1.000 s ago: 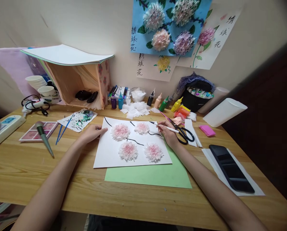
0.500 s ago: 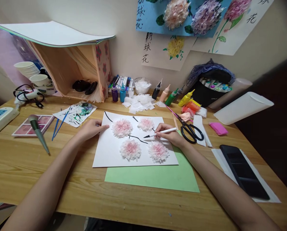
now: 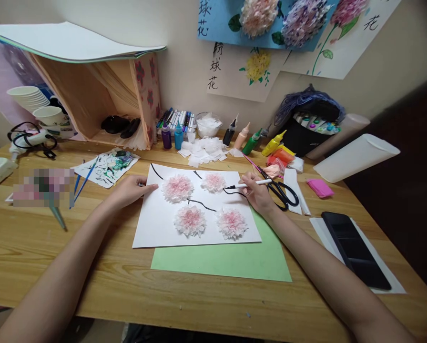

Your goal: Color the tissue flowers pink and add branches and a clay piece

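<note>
Your right hand (image 3: pixel 258 195) is pinching the pen (image 3: pixel 251 183), fingers clamped on its barrel; half a second ago its tip was lower, near the line between the 4 flowers, and now it is sitting up by the top right flower (image 3: pixel 214 182), touching the black curve there; so, by my reading, you are moving from 1 stem line to another rather than lifting off. Your left hand (image 3: pixel 129 189) is pressing flat on the left edge of the sheet (image 3: pixel 156 224), fingers together and loosely stretched, gripping nothing; it is holding the same spot as before. The sheet is lying on green paper (image 3: pixel 235 262), itself on the wooden desk (image 3: pixel 92 281); scissors (image 3: pixel 279 193) are lying just beside your right hand; a phone (image 3: pixel 354 257) is resting well to the right. Along the back, paint bottles (image 3: pixel 251 142), markers (image 3: pixel 177 120) and tissue scraps (image 3: pixel 202 150) are lining the wall; a painted scrap (image 3: pixel 108 167) is lying left of the sheet; flower pictures (image 3: pixel 270 19) are hanging above.
</note>
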Available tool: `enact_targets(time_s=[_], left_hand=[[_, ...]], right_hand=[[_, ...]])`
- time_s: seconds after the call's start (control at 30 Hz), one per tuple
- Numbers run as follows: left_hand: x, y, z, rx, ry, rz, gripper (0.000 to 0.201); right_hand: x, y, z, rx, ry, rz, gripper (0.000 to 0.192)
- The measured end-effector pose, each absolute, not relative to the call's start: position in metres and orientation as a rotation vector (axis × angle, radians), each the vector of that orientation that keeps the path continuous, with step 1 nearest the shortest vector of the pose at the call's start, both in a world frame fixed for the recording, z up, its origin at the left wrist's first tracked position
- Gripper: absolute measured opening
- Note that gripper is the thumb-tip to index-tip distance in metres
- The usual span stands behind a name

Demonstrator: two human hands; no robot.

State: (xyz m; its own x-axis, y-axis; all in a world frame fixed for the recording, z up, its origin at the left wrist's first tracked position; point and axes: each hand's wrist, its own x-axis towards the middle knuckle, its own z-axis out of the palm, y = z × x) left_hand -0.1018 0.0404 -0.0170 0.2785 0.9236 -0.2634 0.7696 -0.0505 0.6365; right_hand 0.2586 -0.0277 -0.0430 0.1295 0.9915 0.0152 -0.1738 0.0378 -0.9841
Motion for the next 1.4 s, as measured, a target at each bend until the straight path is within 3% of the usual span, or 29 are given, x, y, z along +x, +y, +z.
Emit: enact_targets(time_s=[0.3, 1.4], left_hand=[[-0.101, 0.04, -0.016, 1.858, 1.548, 0.276, 0.048], [-0.103, 0.042, -0.019, 1.92, 1.531, 0.27, 0.046]], right_hand=[[0.249, -0.042, -0.039, -1.163, -1.426, 1.247, 0.021], [0.254, -0.037, -0.043, -1.143, -1.59, 1.278, 0.028]])
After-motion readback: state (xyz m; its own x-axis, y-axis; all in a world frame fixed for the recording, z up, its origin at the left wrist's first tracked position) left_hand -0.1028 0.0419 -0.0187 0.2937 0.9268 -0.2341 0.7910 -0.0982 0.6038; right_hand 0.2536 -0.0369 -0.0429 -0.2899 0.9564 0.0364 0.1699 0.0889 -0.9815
